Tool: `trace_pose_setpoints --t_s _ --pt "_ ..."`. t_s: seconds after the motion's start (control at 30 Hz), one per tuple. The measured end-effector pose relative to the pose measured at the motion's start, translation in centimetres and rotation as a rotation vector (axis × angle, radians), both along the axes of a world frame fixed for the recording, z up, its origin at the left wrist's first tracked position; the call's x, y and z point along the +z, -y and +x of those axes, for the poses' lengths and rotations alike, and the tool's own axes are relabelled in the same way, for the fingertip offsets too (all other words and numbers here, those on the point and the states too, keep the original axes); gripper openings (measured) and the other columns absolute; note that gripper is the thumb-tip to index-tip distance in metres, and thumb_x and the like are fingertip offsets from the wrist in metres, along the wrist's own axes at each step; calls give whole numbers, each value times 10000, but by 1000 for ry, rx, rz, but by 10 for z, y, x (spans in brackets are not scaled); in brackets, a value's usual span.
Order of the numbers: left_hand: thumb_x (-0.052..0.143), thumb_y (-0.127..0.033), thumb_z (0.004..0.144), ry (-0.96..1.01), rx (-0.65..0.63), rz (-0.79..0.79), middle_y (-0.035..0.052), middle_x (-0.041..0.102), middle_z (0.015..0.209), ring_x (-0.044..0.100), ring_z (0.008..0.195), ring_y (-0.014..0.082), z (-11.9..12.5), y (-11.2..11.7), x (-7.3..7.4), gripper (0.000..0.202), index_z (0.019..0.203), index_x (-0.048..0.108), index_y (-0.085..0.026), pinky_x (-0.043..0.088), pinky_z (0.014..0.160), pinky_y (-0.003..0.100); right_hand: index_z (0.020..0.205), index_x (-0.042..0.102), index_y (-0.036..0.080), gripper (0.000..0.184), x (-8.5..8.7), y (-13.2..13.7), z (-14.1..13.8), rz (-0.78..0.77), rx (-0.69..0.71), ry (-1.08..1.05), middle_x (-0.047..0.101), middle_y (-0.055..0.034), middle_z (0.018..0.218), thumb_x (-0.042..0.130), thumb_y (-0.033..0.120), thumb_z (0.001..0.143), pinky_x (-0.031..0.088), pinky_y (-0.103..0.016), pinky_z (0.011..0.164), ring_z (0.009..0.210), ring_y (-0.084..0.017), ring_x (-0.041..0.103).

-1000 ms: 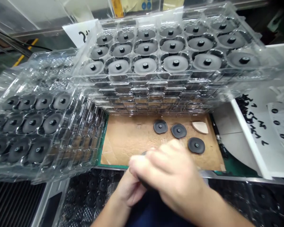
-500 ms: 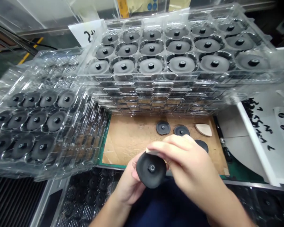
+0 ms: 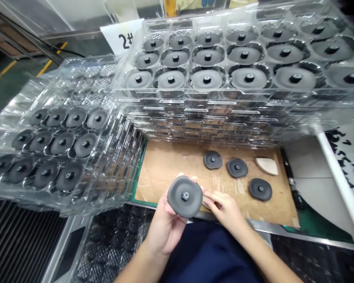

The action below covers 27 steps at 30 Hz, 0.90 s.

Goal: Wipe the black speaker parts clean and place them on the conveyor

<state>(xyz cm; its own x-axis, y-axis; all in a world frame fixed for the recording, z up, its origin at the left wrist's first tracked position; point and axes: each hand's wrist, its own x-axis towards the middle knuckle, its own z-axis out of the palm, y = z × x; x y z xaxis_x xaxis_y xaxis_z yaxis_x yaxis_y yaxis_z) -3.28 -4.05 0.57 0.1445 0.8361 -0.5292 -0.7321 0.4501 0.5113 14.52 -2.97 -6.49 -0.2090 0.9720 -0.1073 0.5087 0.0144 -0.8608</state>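
My left hand (image 3: 165, 226) holds up a dark grey rubber disc (image 3: 185, 196) with a small hub in its middle, face toward me, fingers curled behind it. My right hand (image 3: 225, 208) sits just right of the disc, fingertips pinched at its edge on a small pale piece I cannot make out. Three more loose discs (image 3: 237, 168) lie on the brown cardboard sheet (image 3: 165, 169) beyond my hands. A pale wedge-shaped piece (image 3: 267, 165) lies beside them.
A tall stack of clear plastic trays (image 3: 224, 110) filled with discs stands behind the cardboard. Another stack of clear trays (image 3: 53, 145) with discs leans at the left. A white board (image 3: 342, 177) with black marks lies at the right. A "2#" label (image 3: 125, 37) stands behind.
My right hand has slid off the top of the disc to its right edge, and the disc is fully uncovered in my left hand. The view shifted left.
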Motion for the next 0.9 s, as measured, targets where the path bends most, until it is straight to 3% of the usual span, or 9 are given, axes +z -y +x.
trace_pose_setpoints --t_s 0.1,0.2,0.27,0.33,0.43,0.6,0.73,0.8,0.9 --pt "816 -440 531 -19 -12 10 79 648 1197 635 1017 253 5 0 -3 685 1157 616 -246 508 863 310 951 717 200 218 20 1 0 8 -84 8 737 -50 872 540 302 874 525 -285 616 732 -190 677" --pt "791 -363 619 -76 -10 14 74 657 1170 629 1012 224 12 0 -1 612 1188 598 -244 506 840 275 1095 647 236 236 72 -6 -8 180 -204 -37 692 -40 1063 525 266 895 513 -271 676 878 -181 649" --pt "751 -327 682 -99 -16 8 68 669 1137 627 1003 210 16 0 1 560 1209 584 -241 495 859 277 1137 607 201 264 103 -9 -18 415 -96 -83 699 -52 1031 511 183 892 498 -287 717 861 -174 639" --pt "717 -332 720 -101 -30 5 64 682 1101 625 1005 216 17 1 2 524 1217 576 -243 486 884 301 1118 604 145 260 119 -10 -30 524 46 -97 710 -75 940 483 130 889 489 -316 725 798 -180 632" --pt "725 -317 713 -122 -8 0 50 687 1098 624 1016 215 17 1 2 465 1159 611 -252 493 875 296 1001 645 146 210 121 -13 -40 390 244 -71 699 -45 835 480 104 880 477 -294 674 720 -161 619" --pt "790 -383 616 -81 -44 -12 63 701 1056 622 1026 222 19 0 8 472 1040 676 -211 471 922 291 1034 626 98 246 116 -20 -40 516 137 -10 681 -85 822 417 131 909 436 -314 665 715 -184 590" --pt "817 -271 594 -27 -41 23 21 701 1077 650 959 186 15 -3 11 505 1075 663 -255 491 891 262 988 621 166 198 123 -11 -19 361 314 -78 669 -12 763 467 101 881 425 -249 616 641 -130 567" --pt "819 -213 585 15 -59 49 9 712 1051 658 919 164 14 -5 10 463 1027 686 -246 509 828 220 984 619 172 190 126 -8 -8 344 284 19 666 -6 756 483 102 872 421 -246 608 623 -126 559" --pt "828 -256 576 47 -36 68 9 718 1043 644 957 150 17 -7 8 467 1023 692 -235 493 831 181 993 632 140 210 129 -12 -5 448 166 206 650 -39 746 455 112 883 404 -278 596 622 -151 534"
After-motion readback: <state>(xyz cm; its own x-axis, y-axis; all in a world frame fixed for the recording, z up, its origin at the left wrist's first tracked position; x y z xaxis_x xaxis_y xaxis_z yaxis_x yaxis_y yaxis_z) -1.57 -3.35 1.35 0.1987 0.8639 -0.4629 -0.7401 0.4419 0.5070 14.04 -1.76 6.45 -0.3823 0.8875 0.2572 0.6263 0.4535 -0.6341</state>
